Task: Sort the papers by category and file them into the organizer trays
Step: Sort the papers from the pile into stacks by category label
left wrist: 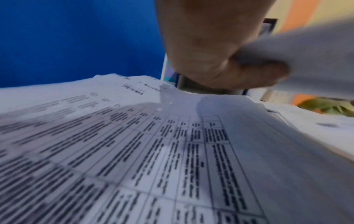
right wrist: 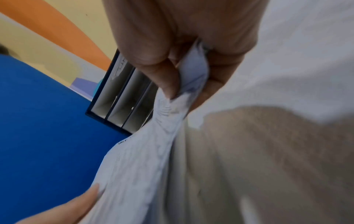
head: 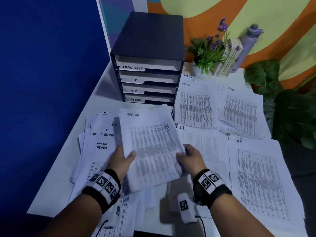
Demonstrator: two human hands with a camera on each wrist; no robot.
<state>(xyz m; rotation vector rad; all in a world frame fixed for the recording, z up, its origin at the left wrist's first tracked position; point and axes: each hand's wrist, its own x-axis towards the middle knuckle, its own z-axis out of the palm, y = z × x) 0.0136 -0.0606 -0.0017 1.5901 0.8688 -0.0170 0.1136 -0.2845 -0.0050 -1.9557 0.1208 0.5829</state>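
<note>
A stack of printed papers headed "Task List" (head: 150, 147) is lifted above the table, and both hands hold it. My left hand (head: 122, 159) grips its left edge with the thumb on top. My right hand (head: 188, 156) pinches its right edge (right wrist: 193, 78) between thumb and fingers. In the left wrist view the left hand (left wrist: 220, 60) grips that stack (left wrist: 316, 60) above other sheets. The black organizer (head: 147, 60) stands behind, with four trays labelled TASK LIST, I.T, H.R. and ADMIN. It also shows in the right wrist view as the organizer (right wrist: 122, 106).
Loose sheets cover the white table (head: 56, 182): ADMIN and I.T. papers (head: 100, 144) on the left, Task List (head: 196, 106), ADMIN (head: 239, 110), I.T. (head: 201, 144) and H.R. (head: 259, 182) sheets on the right. A potted plant (head: 210, 53) stands at the back, a blue wall (head: 51, 82) on the left.
</note>
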